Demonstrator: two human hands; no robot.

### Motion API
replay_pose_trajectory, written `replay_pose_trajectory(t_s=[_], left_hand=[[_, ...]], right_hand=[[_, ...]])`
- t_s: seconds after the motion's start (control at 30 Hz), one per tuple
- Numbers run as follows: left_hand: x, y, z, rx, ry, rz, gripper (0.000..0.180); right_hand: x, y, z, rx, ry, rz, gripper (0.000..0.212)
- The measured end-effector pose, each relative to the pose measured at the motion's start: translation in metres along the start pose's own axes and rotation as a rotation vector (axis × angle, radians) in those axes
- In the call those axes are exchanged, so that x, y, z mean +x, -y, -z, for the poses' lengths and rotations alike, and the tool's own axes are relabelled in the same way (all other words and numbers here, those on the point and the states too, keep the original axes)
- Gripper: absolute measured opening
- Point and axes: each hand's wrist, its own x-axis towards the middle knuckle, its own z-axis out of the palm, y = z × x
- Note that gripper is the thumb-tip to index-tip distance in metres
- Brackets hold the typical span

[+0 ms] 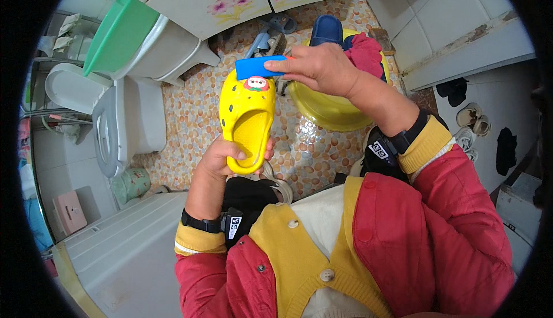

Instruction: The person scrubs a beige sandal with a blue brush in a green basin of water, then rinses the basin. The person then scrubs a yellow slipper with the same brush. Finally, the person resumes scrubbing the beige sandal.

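A yellow clog (246, 123) with holes and a round pink-and-white charm on its toe is held up in front of me. My left hand (222, 155) grips it by the heel, thumb inside the opening. My right hand (325, 70) is closed around a flat blue scrubbing brush (253, 68), which lies across the tip of the clog's toe. The brush's underside is hidden, so bristles do not show. Beneath my right hand stands a yellow basin (331, 110) on the floor. A dark blue slipper (326, 30) and a crumpled red cloth (367, 53) rest in or on it.
Pebble-patterned floor (190, 116) looks wet near the basin. At the left are a toilet (135, 116), a white stool (173, 53) and a green basin (118, 36). Grey-blue footwear (281, 23) lies by the white cabinet (213, 1). Several shoes (469, 113) stand beyond the right-hand sill.
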Motion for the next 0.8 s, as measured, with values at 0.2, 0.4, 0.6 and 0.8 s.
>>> replay_pose_trajectory(t_s=[0.2, 0.4, 0.6, 0.8], left_hand=[[0.000, -0.004, 0.003, -0.058, 0.024, -0.001, 0.073], [0.004, 0.002, 0.003, -0.063, 0.095, 0.016, 0.077], [0.007, -0.002, -0.003, -0.018, -0.023, -0.059, 0.076], [0.004, -0.004, -0.004, 0.258, -0.273, -0.215, 0.076]], right_hand=[[-0.005, 0.005, -0.006, -0.102, 0.047, -0.029, 0.047], [-0.005, 0.008, -0.006, 0.056, -0.051, 0.054, 0.048], [-0.009, 0.017, -0.019, -0.098, -0.029, -0.111, 0.046], [-0.004, 0.007, -0.035, 0.628, 0.126, -0.491, 0.041]])
